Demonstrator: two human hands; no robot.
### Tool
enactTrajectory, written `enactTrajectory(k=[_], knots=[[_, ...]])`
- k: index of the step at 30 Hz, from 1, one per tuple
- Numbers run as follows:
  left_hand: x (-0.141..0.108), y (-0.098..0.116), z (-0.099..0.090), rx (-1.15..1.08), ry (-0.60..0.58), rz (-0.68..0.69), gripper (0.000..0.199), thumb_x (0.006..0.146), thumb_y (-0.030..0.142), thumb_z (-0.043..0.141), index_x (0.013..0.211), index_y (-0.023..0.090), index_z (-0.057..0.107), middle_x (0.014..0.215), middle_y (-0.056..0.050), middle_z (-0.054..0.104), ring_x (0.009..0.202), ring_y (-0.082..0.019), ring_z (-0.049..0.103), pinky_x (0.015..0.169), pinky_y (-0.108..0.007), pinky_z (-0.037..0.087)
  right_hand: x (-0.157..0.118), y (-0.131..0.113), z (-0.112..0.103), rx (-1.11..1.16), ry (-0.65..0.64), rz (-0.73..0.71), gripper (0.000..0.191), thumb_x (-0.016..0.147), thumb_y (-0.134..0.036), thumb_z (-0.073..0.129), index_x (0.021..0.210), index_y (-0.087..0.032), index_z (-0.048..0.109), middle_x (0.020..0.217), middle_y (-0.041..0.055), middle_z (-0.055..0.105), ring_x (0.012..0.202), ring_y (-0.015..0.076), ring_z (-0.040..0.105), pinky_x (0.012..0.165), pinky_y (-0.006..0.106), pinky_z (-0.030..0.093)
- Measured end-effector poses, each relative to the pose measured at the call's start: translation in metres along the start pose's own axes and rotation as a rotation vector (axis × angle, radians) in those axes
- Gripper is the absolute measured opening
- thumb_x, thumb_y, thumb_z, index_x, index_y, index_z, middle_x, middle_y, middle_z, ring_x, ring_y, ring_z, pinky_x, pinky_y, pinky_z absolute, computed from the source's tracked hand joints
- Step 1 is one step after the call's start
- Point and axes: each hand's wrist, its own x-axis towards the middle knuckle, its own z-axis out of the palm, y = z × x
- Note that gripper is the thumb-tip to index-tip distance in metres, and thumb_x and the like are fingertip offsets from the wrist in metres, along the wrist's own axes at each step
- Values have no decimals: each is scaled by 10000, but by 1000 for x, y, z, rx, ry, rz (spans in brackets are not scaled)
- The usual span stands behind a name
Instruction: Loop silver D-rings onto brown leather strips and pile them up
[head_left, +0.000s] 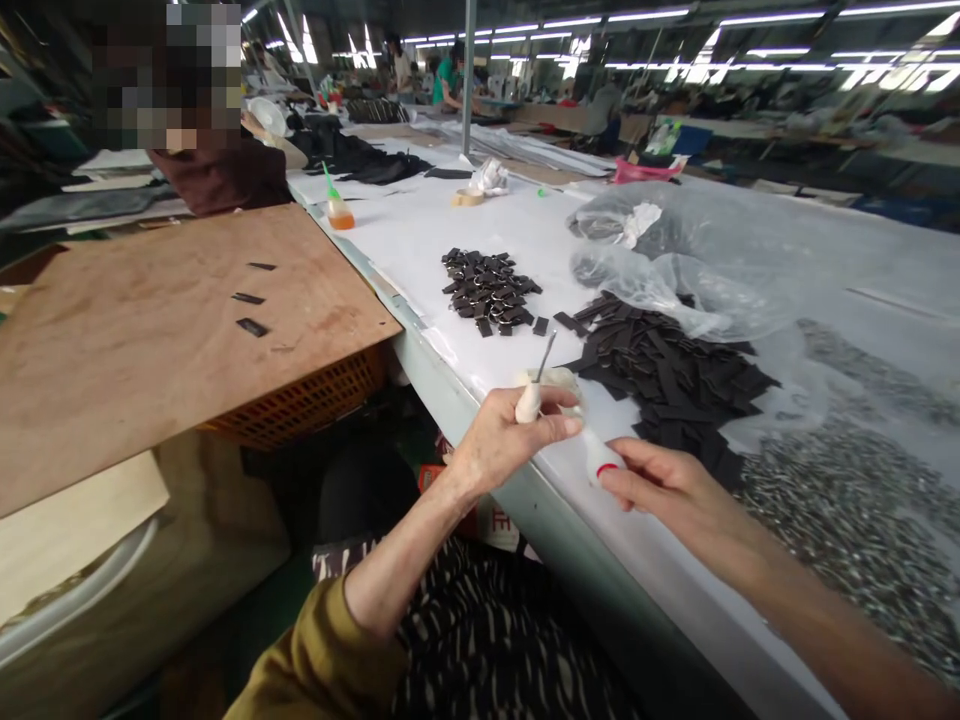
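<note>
My left hand is closed around a thin metal-tipped tool with a pale handle; its tip points up and away. Between the thumb and fingers of my right hand is a white rounded piece with a red ring, perhaps a small bottle or a handle. Both hands are over the table's near edge, close together. Some pale crumpled material shows behind my left fingers. Just beyond lie a heap of black strips and a smaller pile of folded black tabs with metal rings.
Loose small metal parts spread at the right beside clear plastic bags. A bottle of orange liquid and a tape roll stand farther back. To the left, a wooden board rests above an orange crate. Another person sits beyond.
</note>
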Motion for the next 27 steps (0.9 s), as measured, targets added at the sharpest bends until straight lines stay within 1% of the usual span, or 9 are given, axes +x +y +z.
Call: enactTrajectory(k=[5,8,11,13,17,20,22,25,27], knots=[[1,-7,-1,-81,-39,-49,275,676,319,710,868,122,693,502,49,438,455,-52,318,468,-225,260,7,-3,5,-32,-37,1,272,835,-427,501,709,-186,498,602,-51,442,575,96,376,550,241,280],[0,-11,-1,-133,-18,-62,237,655,318,725,785,122,690,455,54,415,441,-55,322,460,-226,259,5,-8,9,-57,-45,-12,271,852,-417,481,717,-182,493,609,-52,435,577,91,371,545,239,273],[-1,-15,-2,-204,40,-63,217,607,303,761,702,128,677,457,51,434,447,-53,340,467,-222,269,2,-13,12,-55,-62,9,265,872,-421,448,767,-186,510,631,-48,452,597,93,394,555,237,288],[-2,-17,0,-247,79,-64,216,589,297,775,686,131,674,459,53,434,454,-52,347,474,-220,274,1,-15,12,-54,-65,23,280,879,-429,430,762,-189,514,628,-46,452,595,94,403,555,236,296],[-4,-17,6,-254,144,-59,210,610,311,768,693,141,677,443,64,399,445,-46,320,465,-216,259,-1,-18,9,-78,-37,19,283,871,-435,438,747,-196,527,607,-45,450,580,97,412,546,236,302],[-2,-15,8,-242,202,-40,212,623,319,761,690,137,675,433,67,380,420,-38,283,432,-213,230,0,-16,8,-82,-13,8,280,872,-440,437,763,-201,536,609,-44,446,579,99,420,541,233,308],[1,-12,5,-257,255,1,220,632,325,754,702,134,671,449,63,394,409,-32,265,405,-208,201,0,-10,8,-81,3,13,297,874,-450,429,747,-199,527,610,-42,439,574,97,415,530,229,306],[7,-2,-6,-284,326,80,214,654,325,740,716,137,658,486,57,416,401,-23,256,376,-198,158,0,1,5,-108,27,50,331,868,-478,420,722,-194,508,607,-39,442,541,92,398,494,224,299],[9,5,-14,-261,350,122,205,663,321,735,705,138,653,493,54,417,396,-22,263,367,-197,145,0,7,0,-132,52,70,332,859,-493,429,741,-195,515,626,-29,482,547,99,431,483,220,318]])
